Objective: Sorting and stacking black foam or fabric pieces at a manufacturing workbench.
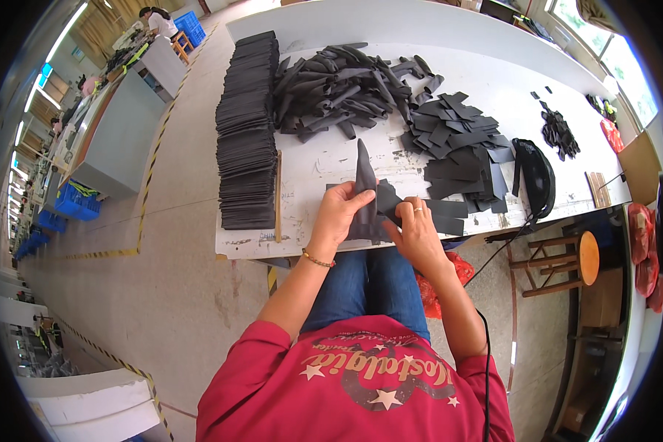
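My left hand (340, 212) is closed round a black tapered tube-like piece (363, 163), thumb on top, its narrow end pointing away from me over the table's near edge. Just right of it, my right hand (418, 234) has its fingers curled by a dark flat piece (390, 197) that meets the tapered one. What its fingertips grip is partly hidden. Dark flat strips (448, 216) lie beneath and beside both hands on the white table (302, 166). The material looks like thin black sheet.
A long row of stacked black pieces (247, 132) lines the table's left side, edged by a wooden strip (278, 195). Beyond my hands are piled black rolled tubes (339, 88). Flat black rectangles (457, 173), a black curved pouch-like thing (536, 177) and a wooden stool (588, 258) are rightward.
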The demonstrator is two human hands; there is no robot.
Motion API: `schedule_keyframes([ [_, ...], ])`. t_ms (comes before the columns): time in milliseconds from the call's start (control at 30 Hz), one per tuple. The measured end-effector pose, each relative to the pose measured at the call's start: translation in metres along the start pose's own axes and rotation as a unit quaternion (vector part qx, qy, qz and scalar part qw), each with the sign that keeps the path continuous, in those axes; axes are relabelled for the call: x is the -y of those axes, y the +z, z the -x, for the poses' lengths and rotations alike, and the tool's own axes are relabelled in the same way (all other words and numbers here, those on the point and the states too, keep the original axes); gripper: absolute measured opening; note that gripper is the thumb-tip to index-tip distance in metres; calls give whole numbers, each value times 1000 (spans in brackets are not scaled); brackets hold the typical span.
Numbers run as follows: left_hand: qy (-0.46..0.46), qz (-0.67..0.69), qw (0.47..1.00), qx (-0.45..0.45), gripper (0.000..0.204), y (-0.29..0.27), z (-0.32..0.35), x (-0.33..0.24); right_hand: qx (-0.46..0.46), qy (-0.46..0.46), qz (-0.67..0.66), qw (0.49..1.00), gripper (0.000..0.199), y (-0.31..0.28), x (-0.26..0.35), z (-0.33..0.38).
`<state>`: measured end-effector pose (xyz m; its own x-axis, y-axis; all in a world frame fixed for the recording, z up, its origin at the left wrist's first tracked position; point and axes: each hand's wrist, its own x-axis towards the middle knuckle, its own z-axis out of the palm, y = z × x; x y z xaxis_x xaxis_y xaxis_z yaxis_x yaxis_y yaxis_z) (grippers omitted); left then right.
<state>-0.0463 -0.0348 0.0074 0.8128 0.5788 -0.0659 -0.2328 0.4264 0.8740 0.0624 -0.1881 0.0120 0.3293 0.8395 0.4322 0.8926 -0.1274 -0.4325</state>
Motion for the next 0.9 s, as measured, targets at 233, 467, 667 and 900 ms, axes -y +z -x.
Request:
schedule_keyframes([
  [233,-28,146,987,-68,23,-17,-5,-9,-48,41,-78,995,30,-1,-7,-4],
  [467,-29,211,970,-116,25,-33,-11,-11,-63,182,-248,949,47,-6,24,4],
  [667,-45,224,967,-112,25,-28,-13,-3,-114,38,-106,987,35,9,34,-3],
  [900,-55,223,969,-87,21,-22,-3,-3,-156,2,-15,988,29,5,31,-11],
])
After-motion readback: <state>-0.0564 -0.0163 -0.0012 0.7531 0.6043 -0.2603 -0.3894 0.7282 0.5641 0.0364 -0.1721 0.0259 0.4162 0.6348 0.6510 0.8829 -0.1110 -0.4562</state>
